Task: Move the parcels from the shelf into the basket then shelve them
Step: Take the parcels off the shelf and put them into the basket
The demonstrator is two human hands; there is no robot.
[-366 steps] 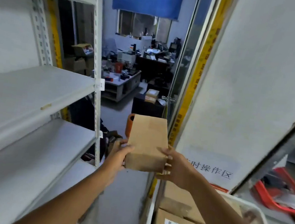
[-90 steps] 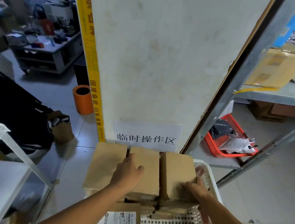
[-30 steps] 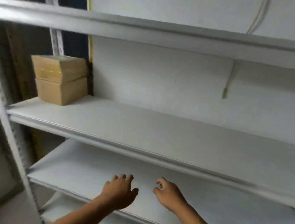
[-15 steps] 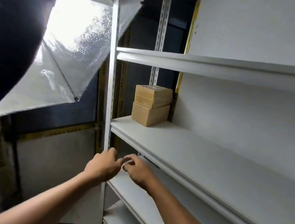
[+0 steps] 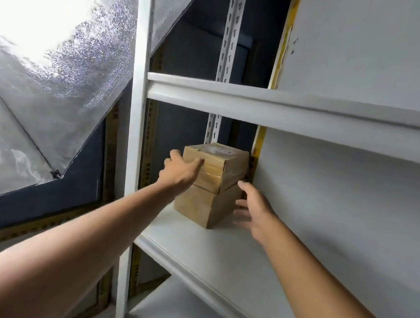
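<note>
White shelf (image 5: 219, 254): both hands have now reached the stacked parcels (image 5: 214, 183).

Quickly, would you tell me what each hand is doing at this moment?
Left hand: open, fingers flat against the upper parcel.
Right hand: open, fingers spread beside the lower parcel, holding nothing.

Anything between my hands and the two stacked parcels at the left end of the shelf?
Nothing visible. The left hand already touches the top parcel; the right hand is open just right of the bottom parcel, only bare shelf around it.
</note>
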